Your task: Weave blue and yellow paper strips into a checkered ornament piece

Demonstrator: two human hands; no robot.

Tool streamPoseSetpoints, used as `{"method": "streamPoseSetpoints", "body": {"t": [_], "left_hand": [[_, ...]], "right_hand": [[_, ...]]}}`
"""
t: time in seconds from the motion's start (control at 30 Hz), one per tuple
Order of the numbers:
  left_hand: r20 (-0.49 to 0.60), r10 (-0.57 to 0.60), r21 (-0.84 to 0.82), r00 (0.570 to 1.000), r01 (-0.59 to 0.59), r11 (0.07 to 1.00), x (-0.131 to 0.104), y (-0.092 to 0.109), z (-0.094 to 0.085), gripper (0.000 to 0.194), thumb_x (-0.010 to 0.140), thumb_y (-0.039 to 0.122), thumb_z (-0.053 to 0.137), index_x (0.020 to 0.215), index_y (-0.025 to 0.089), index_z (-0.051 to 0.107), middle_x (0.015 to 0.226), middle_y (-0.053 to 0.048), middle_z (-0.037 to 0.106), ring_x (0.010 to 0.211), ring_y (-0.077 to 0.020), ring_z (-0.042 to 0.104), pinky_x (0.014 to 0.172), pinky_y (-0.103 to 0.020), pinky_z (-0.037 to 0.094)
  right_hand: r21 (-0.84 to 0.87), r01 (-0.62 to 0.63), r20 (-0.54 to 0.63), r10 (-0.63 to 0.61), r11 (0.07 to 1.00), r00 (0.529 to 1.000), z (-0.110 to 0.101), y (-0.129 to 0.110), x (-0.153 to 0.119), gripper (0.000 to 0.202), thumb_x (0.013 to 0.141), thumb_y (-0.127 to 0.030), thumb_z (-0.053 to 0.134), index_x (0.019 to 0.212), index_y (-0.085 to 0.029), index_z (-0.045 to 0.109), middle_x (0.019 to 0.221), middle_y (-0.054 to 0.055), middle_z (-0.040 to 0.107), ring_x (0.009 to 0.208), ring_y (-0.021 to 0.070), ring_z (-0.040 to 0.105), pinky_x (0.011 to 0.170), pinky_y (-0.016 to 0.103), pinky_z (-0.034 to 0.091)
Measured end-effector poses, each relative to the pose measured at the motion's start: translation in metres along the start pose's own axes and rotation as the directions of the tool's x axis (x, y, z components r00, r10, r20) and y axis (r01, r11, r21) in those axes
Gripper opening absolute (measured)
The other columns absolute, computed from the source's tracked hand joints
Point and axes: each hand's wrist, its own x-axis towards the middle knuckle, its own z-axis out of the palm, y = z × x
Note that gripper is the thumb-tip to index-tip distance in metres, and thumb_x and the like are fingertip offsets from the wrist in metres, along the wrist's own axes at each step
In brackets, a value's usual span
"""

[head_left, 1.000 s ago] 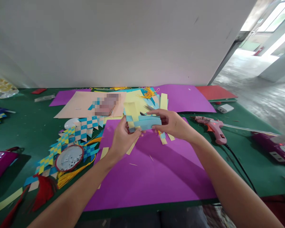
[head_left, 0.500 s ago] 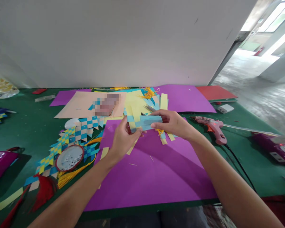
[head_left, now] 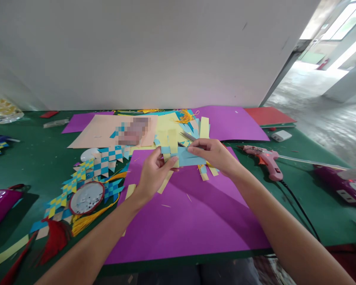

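Blue and yellow paper strips, woven together [head_left: 173, 148], are held up over the purple sheet [head_left: 190, 221]. My left hand [head_left: 156, 170] pinches the woven part at its left side, thumb in front. The fingers of my right hand [head_left: 213, 154] are closed on the upper right of the blue strips [head_left: 190, 159], which stick out to the right. One yellow strip points up from the weave. Just behind my right hand lie scissors [head_left: 187, 135], their handles hidden. Loose yellow and blue strips [head_left: 204, 173] lie below my right hand.
At the right are a pink glue gun [head_left: 267, 158] with its cord and a white adapter [head_left: 281, 135]. At the left lie checkered woven pieces [head_left: 108, 158], a round dish of small bits [head_left: 87, 198] and a red tassel [head_left: 55, 239]. A blurred-out object rests on the peach sheet [head_left: 91, 130].
The woven strips have shifted slightly right and turned flatter towards the camera, with the yellow strip now more upright. My right hand's thumb and fingers have moved to the upper edge of the blue strips.
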Motion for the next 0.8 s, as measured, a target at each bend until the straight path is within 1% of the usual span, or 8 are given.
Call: {"method": "streamPoseSetpoints", "body": {"t": [0.07, 0.17, 0.23, 0.37, 0.47, 0.6, 0.7, 0.8], "left_hand": [[-0.003, -0.004, 0.031, 1.0, 0.004, 1.0, 0.0002, -0.0006, 0.0002, 0.03, 0.077, 0.035, 0.072, 0.096, 0.017, 0.058, 0.078, 0.0, 0.067, 0.063, -0.0144, 0.067, 0.062, -0.027, 0.061], [0.005, -0.003, 0.079, 1.0, 0.003, 0.997, 0.0001, -0.0027, 0.0005, 0.032, 0.077, 0.037, 0.071, 0.097, 0.017, 0.057, 0.081, -0.001, 0.067, 0.065, -0.0153, 0.067, 0.063, -0.029, 0.061], [0.016, 0.005, 0.111, 1.0, -0.006, 0.994, -0.0003, -0.0045, 0.0005, 0.033, 0.078, 0.038, 0.07, 0.1, 0.018, 0.056, 0.084, -0.002, 0.067, 0.068, -0.0161, 0.068, 0.064, -0.03, 0.062], [0.026, 0.008, 0.169, 1.0, -0.012, 0.986, -0.0016, -0.0058, 0.0006, 0.033, 0.08, 0.04, 0.068, 0.101, 0.019, 0.055, 0.085, -0.002, 0.067, 0.069, -0.0169, 0.068, 0.064, -0.031, 0.062], [0.02, 0.016, 0.168, 1.0, -0.019, 0.986, -0.0027, -0.0044, 0.0011, 0.032, 0.08, 0.04, 0.068, 0.1, 0.019, 0.056, 0.084, -0.001, 0.067, 0.071, -0.0161, 0.067, 0.064, -0.03, 0.062], [0.009, 0.02, 0.146, 1.0, -0.021, 0.989, -0.0031, -0.0032, 0.0013, 0.03, 0.079, 0.04, 0.069, 0.096, 0.019, 0.056, 0.081, 0.0, 0.065, 0.069, -0.0146, 0.065, 0.065, -0.03, 0.062], [0.015, 0.024, 0.148, 1.0, -0.026, 0.989, -0.0026, -0.0043, 0.0006, 0.031, 0.079, 0.04, 0.069, 0.097, 0.019, 0.056, 0.082, 0.0, 0.066, 0.07, -0.0149, 0.066, 0.065, -0.029, 0.062], [0.026, 0.031, 0.151, 0.999, -0.034, 0.988, -0.0022, -0.0062, -0.0005, 0.03, 0.079, 0.04, 0.069, 0.097, 0.019, 0.057, 0.083, -0.001, 0.067, 0.072, -0.0155, 0.067, 0.065, -0.028, 0.061]], "right_hand": [[0.022, 0.008, 0.001, -0.008, 1.0, 1.0, 0.0, -0.0007, 0.0003, 0.029, 0.082, -0.044, 0.061, 0.079, -0.015, 0.066, 0.064, -0.002, 0.048, 0.055, 0.0084, 0.036, 0.049, 0.025, 0.026], [0.009, 0.0, 0.0, 0.0, 1.0, 1.0, -0.0003, -0.003, 0.0, 0.027, 0.081, -0.041, 0.061, 0.076, -0.015, 0.066, 0.062, -0.003, 0.048, 0.055, 0.0084, 0.037, 0.05, 0.025, 0.027], [-0.04, 0.02, -0.015, -0.021, 0.999, 1.0, -0.0006, -0.0046, -0.0008, 0.024, 0.081, -0.038, 0.06, 0.074, -0.015, 0.065, 0.062, -0.002, 0.051, 0.055, 0.0088, 0.039, 0.051, 0.025, 0.029], [-0.196, 0.092, -0.054, -0.105, 0.976, 0.993, -0.0012, -0.0064, -0.0025, 0.017, 0.082, -0.029, 0.057, 0.076, -0.016, 0.066, 0.068, 0.0, 0.06, 0.061, 0.0104, 0.045, 0.055, 0.025, 0.034], [-0.247, 0.103, -0.058, -0.121, 0.964, 0.991, -0.0023, -0.0072, -0.0031, 0.016, 0.082, -0.026, 0.056, 0.076, -0.016, 0.066, 0.068, 0.0, 0.061, 0.061, 0.0108, 0.047, 0.056, 0.025, 0.035], [-0.266, 0.081, -0.048, -0.097, 0.961, 0.994, -0.0049, -0.0081, -0.0032, 0.017, 0.083, -0.029, 0.056, 0.076, -0.016, 0.066, 0.067, 0.0, 0.061, 0.059, 0.0109, 0.047, 0.056, 0.025, 0.036], [-0.264, 0.085, -0.025, -0.095, 0.961, 0.995, -0.0061, -0.0081, -0.0031, 0.019, 0.083, -0.033, 0.058, 0.078, -0.016, 0.067, 0.073, 0.001, 0.063, 0.064, 0.0124, 0.051, 0.06, 0.026, 0.038], [-0.211, 0.064, 0.007, -0.064, 0.975, 0.998, -0.0062, -0.0074, -0.003, 0.024, 0.079, -0.04, 0.064, 0.084, -0.017, 0.069, 0.078, 0.002, 0.065, 0.07, 0.0141, 0.054, 0.063, 0.026, 0.04]]}}
